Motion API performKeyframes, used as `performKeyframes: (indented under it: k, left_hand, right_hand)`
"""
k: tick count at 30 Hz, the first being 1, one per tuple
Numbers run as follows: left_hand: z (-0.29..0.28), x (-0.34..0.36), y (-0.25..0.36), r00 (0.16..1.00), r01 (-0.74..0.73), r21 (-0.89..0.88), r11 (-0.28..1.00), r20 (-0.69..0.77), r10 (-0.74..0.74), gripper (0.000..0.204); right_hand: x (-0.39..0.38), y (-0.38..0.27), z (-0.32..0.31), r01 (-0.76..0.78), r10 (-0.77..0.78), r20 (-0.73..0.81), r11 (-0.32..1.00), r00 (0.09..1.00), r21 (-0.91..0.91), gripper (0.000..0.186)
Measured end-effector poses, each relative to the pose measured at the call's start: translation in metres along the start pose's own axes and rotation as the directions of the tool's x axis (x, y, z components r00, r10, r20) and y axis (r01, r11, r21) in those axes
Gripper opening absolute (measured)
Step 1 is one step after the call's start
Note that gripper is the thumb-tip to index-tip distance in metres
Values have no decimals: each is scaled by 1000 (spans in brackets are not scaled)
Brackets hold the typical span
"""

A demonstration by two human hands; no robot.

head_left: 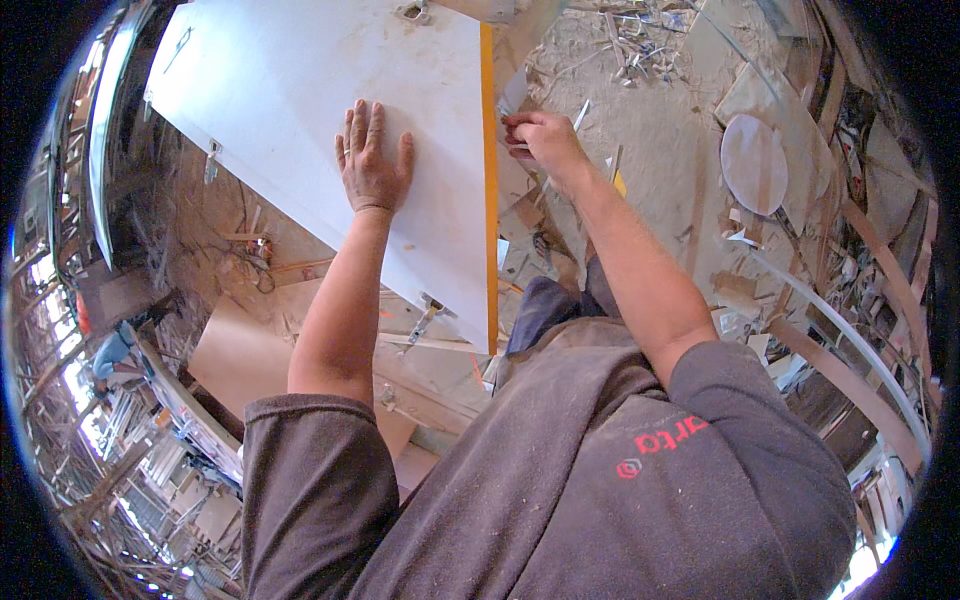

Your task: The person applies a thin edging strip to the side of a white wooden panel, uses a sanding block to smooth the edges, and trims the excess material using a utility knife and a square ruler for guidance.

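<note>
A large white panel [290, 70] with a yellow-orange edge strip [490, 200] lies in front of me. Metal hinges, such as the near hinge [428, 317] and the left hinge [211, 160], stick out along its slanted left edge. My left hand [373, 165] rests flat on the panel's face, fingers spread. Just right of the orange strip, my right hand [540, 143] is closed, thumb and fingers pinched together. What it grips is mostly hidden; a small pale piece [514, 92] shows just beyond the fingertips.
Scraps and offcuts [640, 50] litter the dusty floor at the far right. A pale oval board [753, 165] lies on the right, near long curved strips [850, 325]. To the left are a brown sheet [240, 350] and cluttered racks of timber [150, 470].
</note>
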State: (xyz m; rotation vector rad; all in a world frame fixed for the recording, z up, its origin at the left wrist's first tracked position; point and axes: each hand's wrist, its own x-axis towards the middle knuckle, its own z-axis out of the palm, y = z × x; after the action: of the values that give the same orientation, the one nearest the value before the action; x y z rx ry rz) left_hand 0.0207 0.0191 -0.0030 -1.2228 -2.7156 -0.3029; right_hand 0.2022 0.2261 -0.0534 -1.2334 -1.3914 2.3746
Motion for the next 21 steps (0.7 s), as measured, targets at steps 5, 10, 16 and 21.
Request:
performKeyframes:
  k: [5,10,16,21]
  left_hand:
    - [2,1,-1,1000,-5,11,1000,-5,5,65]
    - [-2,1,-1,1000,-13,7,1000,-1,13,65]
    - [-5,0,1,1000,-1,-45,999,2,1,65]
    - [-3,0,0,1000,0,-33,999,-10,0,66]
  right_hand:
    - [-18,-37,24,-30,30,7,999,1000,-21,19]
    - [-6,-34,18,9,-7,9,985,1000,-173,18]
    - [-6,-32,11,45,-36,64,988,997,-148,17]
    - [3,-24,4,80,-67,122,991,990,-105,20]
